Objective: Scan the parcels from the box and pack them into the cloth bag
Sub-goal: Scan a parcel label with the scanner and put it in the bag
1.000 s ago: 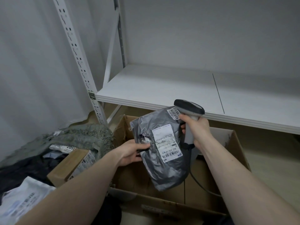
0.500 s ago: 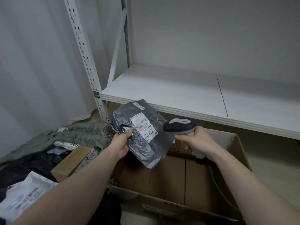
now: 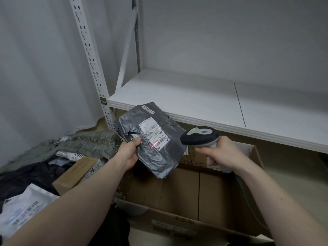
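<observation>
Swung scanner [image 3: 199, 137] onto parcel [image 3: 150, 141], beam now on label [image 3: 154, 135]. Left hand [image 3: 128, 153] pinching parcel edge above box [image 3: 198, 189]; right hand [image 3: 218, 153] wrapped round scanner grip. Best hold parcel steady, red line square across barcode.

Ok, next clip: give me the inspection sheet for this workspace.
Surface: white shelf, bare where seen.
Job's things: grey parcel with torn hole, red scan line on its label; cardboard box; cloth bag with parcels in and around it.
Clutter: nothing seen.
Hands: left hand pinches the parcel; right hand grips the scanner.
Cables: scanner cable trails into the box.
Surroundings: white upright, grey wall.
</observation>
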